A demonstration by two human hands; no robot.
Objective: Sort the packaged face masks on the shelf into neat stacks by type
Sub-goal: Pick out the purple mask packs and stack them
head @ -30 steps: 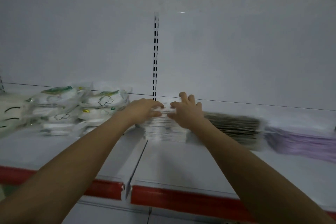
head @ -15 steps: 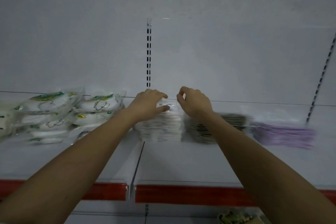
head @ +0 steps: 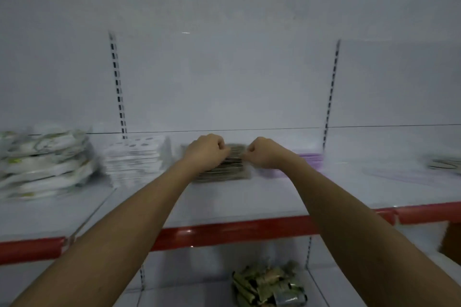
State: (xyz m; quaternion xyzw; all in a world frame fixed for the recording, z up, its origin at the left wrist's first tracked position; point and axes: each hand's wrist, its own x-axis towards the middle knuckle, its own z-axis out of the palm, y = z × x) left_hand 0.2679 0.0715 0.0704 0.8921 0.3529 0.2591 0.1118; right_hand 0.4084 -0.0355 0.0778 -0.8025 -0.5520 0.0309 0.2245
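On the white shelf a dark grey stack of packaged masks sits in the middle. My left hand curls over its left top edge, and my right hand curls over its right top edge. Both pinch the top of the stack. A white stack of masks stands just to the left. Further left lies a loose heap of white bagged masks with green print. A purple stack lies behind my right wrist. The view is blurred.
A flat purple pack and a dark printed pack lie at the right of the shelf. A red strip marks the front edge. Slotted uprights run up the back wall. Greenish packets sit on the lower shelf.
Both hands have left the white stack and moved right onto the dark grey stack. My view has swung right and down, bringing the lower shelf into sight.
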